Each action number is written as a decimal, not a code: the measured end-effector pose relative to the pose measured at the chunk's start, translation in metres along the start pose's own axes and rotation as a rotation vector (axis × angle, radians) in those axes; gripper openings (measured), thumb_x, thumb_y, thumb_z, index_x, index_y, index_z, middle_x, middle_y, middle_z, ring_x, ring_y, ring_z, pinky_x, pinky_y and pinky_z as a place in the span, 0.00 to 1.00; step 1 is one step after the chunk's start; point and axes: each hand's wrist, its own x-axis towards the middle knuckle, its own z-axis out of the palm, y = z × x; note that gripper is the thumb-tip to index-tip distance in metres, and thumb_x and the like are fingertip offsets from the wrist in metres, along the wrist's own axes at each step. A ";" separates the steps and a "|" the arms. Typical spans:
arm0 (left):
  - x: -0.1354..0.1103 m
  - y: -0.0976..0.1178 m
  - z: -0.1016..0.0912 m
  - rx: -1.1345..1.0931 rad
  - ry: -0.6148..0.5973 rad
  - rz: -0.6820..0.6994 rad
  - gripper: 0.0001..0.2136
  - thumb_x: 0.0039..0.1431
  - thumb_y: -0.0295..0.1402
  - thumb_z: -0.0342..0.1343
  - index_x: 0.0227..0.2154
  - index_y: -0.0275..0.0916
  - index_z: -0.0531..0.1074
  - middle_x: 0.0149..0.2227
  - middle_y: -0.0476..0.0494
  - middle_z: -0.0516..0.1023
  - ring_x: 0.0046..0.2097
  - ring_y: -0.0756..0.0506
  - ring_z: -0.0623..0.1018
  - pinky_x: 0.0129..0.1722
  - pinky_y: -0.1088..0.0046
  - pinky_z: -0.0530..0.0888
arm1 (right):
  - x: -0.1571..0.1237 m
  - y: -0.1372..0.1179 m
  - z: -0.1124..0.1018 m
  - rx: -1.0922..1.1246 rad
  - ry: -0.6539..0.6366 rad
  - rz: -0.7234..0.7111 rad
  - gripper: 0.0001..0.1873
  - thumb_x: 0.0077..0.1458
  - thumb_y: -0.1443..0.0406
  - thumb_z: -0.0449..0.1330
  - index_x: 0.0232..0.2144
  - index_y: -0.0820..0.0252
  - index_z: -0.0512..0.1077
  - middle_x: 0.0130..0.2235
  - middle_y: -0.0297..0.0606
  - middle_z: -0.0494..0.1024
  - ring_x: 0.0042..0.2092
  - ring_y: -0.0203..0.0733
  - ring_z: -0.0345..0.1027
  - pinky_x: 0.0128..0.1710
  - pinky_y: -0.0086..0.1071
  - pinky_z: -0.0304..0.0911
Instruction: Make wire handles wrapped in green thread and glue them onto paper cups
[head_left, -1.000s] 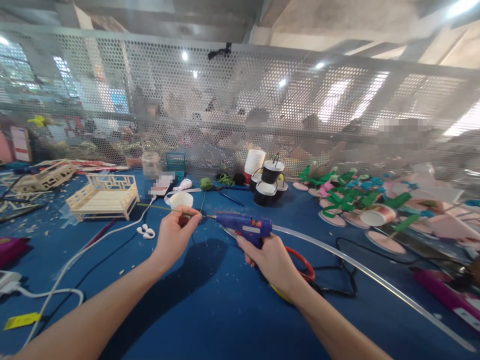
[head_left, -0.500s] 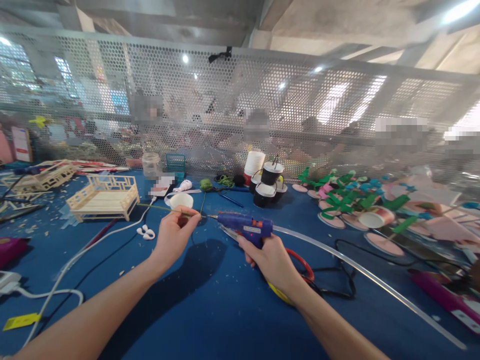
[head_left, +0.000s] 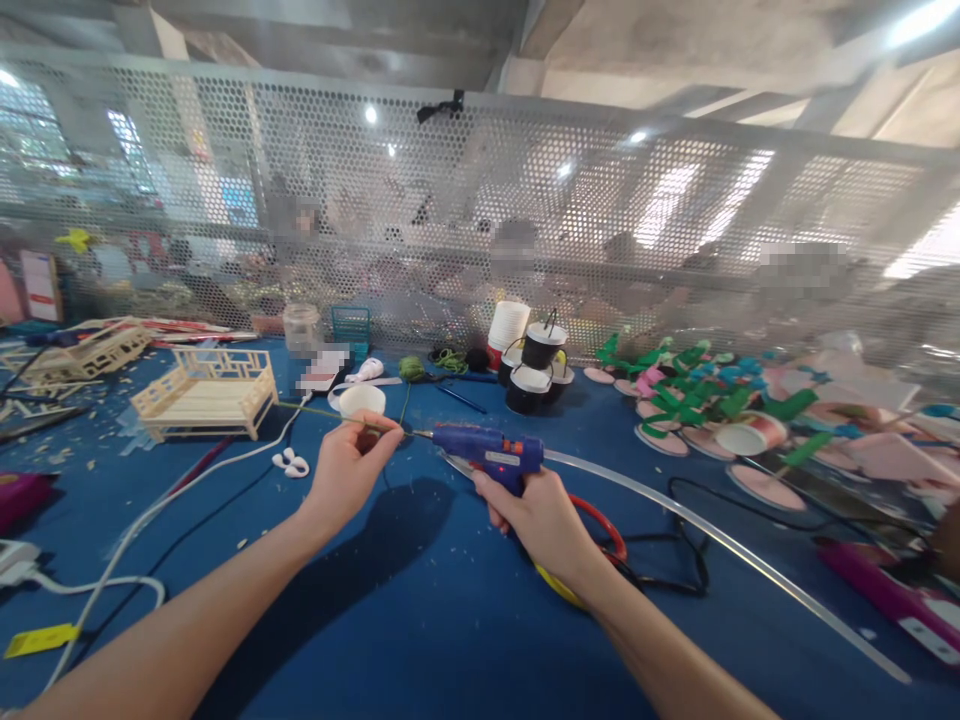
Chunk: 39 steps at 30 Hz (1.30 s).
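Note:
My right hand (head_left: 541, 520) is wrapped round the grip of a blue hot glue gun (head_left: 489, 450), whose nozzle points left. A long clear glue stick (head_left: 720, 545) trails from the gun's back toward the lower right. My left hand (head_left: 351, 468) pinches a thin green stick (head_left: 315, 413) that runs out to the left; its near end meets the gun's nozzle. Both hands hover over the blue table (head_left: 420, 600).
A small wooden model bed (head_left: 206, 392) and a white cup (head_left: 361, 400) stand at the left. Black and white cups (head_left: 534, 368) sit behind the gun. Green and pink paper flowers (head_left: 712, 405) fill the right. White cables (head_left: 150, 515), red-handled scissors (head_left: 604, 525) and a perforated metal screen (head_left: 480, 220) are here too.
Nothing has visibly moved; both hands keep the gun's nozzle at the stick's end.

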 end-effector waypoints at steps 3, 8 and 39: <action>0.001 0.000 -0.001 -0.017 0.016 -0.002 0.07 0.44 0.34 0.56 0.23 0.35 0.69 0.24 0.49 0.71 0.23 0.54 0.68 0.23 0.79 0.64 | 0.000 -0.001 0.000 -0.004 -0.014 -0.011 0.16 0.47 0.58 0.52 0.14 0.61 0.62 0.12 0.31 0.63 0.16 0.31 0.57 0.17 0.25 0.57; 0.001 0.002 -0.002 -0.046 0.040 0.008 0.06 0.43 0.33 0.57 0.22 0.35 0.70 0.24 0.49 0.72 0.24 0.52 0.69 0.25 0.78 0.65 | 0.000 -0.002 0.000 0.002 -0.023 0.018 0.17 0.47 0.59 0.53 0.12 0.61 0.61 0.12 0.31 0.63 0.16 0.31 0.57 0.17 0.25 0.58; 0.004 -0.003 -0.002 -0.066 0.013 -0.008 0.07 0.43 0.34 0.56 0.23 0.36 0.69 0.21 0.50 0.71 0.22 0.53 0.68 0.21 0.79 0.62 | 0.009 0.004 -0.010 0.172 0.034 0.085 0.12 0.41 0.59 0.58 0.20 0.61 0.62 0.12 0.26 0.63 0.15 0.30 0.56 0.16 0.25 0.54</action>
